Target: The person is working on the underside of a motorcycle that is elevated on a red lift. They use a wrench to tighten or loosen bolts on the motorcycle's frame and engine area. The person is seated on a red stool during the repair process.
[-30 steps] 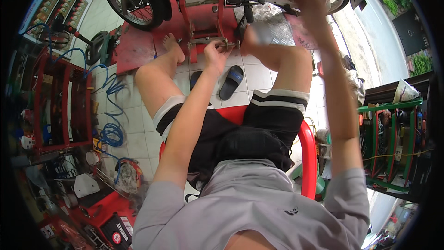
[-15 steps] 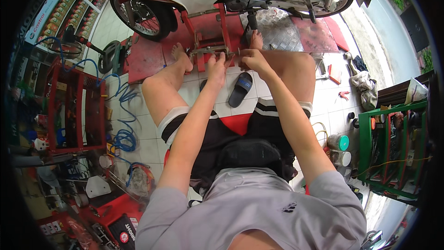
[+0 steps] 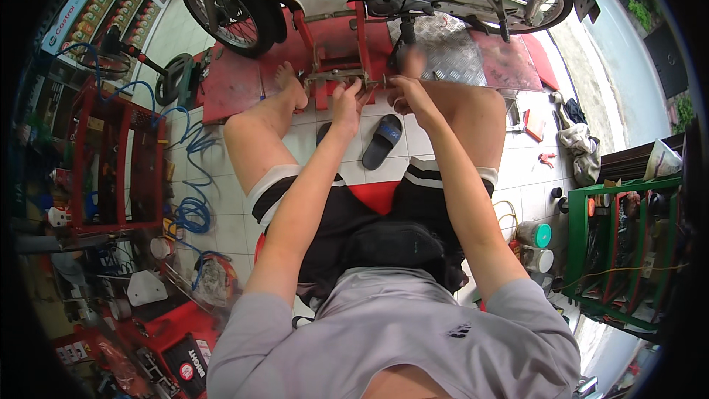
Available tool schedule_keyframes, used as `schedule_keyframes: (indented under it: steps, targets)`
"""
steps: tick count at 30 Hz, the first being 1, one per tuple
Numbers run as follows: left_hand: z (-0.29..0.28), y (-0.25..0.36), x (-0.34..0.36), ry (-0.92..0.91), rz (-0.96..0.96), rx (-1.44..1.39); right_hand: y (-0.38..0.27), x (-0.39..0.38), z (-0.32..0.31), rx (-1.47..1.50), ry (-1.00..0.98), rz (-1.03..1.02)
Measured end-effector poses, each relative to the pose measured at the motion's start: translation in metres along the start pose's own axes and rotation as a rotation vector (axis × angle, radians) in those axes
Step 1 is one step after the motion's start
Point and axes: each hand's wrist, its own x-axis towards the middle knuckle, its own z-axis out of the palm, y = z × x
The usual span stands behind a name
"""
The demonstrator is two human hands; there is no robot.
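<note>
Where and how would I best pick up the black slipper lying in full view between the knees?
Grip the black slipper by its strap, probably coming down from above with the right hand. It lies sole down with the strap across its far part, toward that hand; the strapless near end lies low on the tiles, likely harder to pinch.

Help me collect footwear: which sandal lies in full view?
The sandal on the right; its whole outline shows, while the left sandal is partly hidden by the left forearm.
</note>
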Motion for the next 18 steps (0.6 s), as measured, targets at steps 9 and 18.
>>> schedule_keyframes:
  steps: [9,18]
  targets:
    - [-0.005,0.0,0.007,-0.022,-0.037,-0.088,0.006,0.007,-0.003,-0.022,-0.031,0.06]
    - [-0.007,-0.003,0.009,0.001,-0.047,-0.076,0.011,0.014,-0.007,-0.062,0.012,0.018]
